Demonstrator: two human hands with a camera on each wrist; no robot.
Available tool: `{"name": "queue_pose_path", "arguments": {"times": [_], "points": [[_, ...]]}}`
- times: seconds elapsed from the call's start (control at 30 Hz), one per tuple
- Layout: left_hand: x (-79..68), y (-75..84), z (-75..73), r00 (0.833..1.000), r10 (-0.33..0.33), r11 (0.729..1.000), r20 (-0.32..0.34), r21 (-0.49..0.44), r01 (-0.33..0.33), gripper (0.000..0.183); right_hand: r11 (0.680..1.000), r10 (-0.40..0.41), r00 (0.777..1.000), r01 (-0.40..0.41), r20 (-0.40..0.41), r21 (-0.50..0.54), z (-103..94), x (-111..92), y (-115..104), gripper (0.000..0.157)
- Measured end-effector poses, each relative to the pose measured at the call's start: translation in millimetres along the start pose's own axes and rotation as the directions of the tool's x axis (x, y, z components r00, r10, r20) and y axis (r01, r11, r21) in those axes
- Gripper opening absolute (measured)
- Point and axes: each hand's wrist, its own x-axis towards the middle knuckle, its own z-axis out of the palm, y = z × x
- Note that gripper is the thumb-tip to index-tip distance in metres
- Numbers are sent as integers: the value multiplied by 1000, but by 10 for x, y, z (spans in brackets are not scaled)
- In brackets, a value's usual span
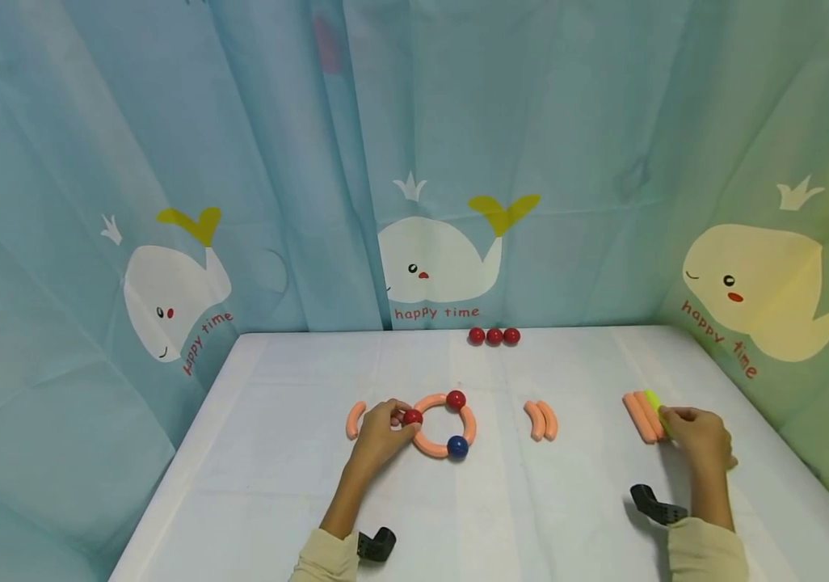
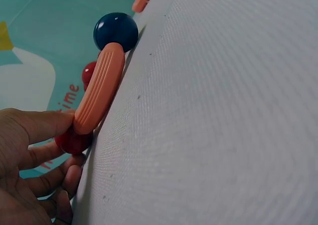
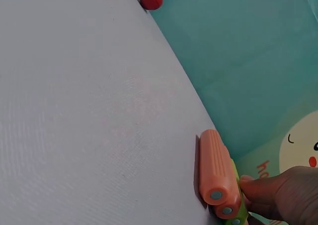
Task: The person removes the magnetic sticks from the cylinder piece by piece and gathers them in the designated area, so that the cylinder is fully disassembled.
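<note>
On the table lies a ring of curved orange magnetic rods (image 1: 470, 424) joined by a blue ball (image 1: 457, 447), a red ball (image 1: 456, 400) at its far side and another red ball (image 1: 412, 417) at its left. My left hand (image 1: 383, 430) holds that left red ball, thumb up against the end of a curved rod (image 2: 102, 88) in the left wrist view. At the right, my right hand (image 1: 701, 436) pinches a green straight rod (image 1: 652, 398) lying alongside straight orange rods (image 1: 638, 419). Metal discs show on the rod ends in the right wrist view.
A single curved orange rod (image 1: 355, 420) lies left of my left hand. Two more curved rods (image 1: 541, 420) sit between the ring and the straight ones. Three red balls (image 1: 494, 336) line the table's back edge, against a whale-print curtain (image 1: 574, 267).
</note>
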Motion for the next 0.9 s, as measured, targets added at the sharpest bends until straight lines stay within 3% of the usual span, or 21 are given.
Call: {"name": "queue_pose_path", "arguments": {"times": [0.9], "points": [[-2,6,-7,1000,3,1000,1,4,-3,32,999,-8,999,10,-52,38,64,-10,31,58]]}}
